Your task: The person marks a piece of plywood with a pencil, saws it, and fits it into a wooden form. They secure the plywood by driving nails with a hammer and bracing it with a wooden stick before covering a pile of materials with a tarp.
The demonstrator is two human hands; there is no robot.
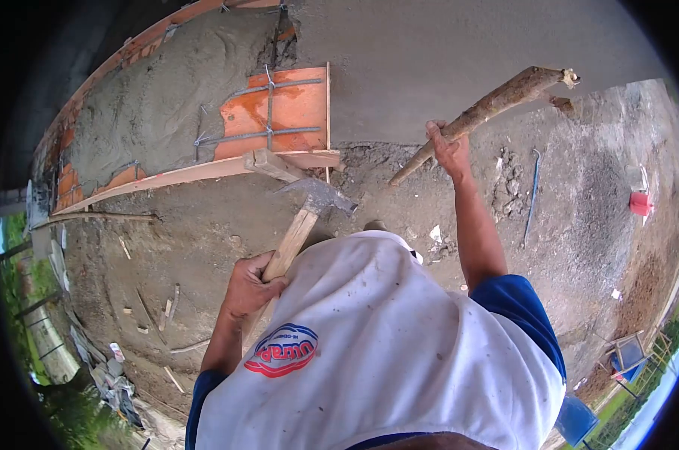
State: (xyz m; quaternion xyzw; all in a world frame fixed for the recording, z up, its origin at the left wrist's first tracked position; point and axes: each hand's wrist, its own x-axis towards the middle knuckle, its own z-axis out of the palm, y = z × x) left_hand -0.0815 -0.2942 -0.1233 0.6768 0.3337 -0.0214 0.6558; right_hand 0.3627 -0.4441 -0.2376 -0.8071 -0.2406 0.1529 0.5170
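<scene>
A hammer with a wooden handle [293,241] is in my left hand [254,286], whose fingers are wrapped round the handle. Its metal head [318,196] points away from me, near the end of a wooden piece [268,163] by the formwork. My right hand [450,150] grips a rough branch [497,102], which slants up to the right, its lower end over the ground beside the concrete. Left of the branch, an orange form panel [287,109] carries tied steel bars [270,112], and wet concrete [159,105] covers the rest of the form.
Smooth grey concrete [399,60] spreads across the top. A blue rod [533,196] and a red object [640,203] lie on the ground at the right. Wood scraps [167,311] are scattered at the left. A blue barrel [576,420] stands at lower right.
</scene>
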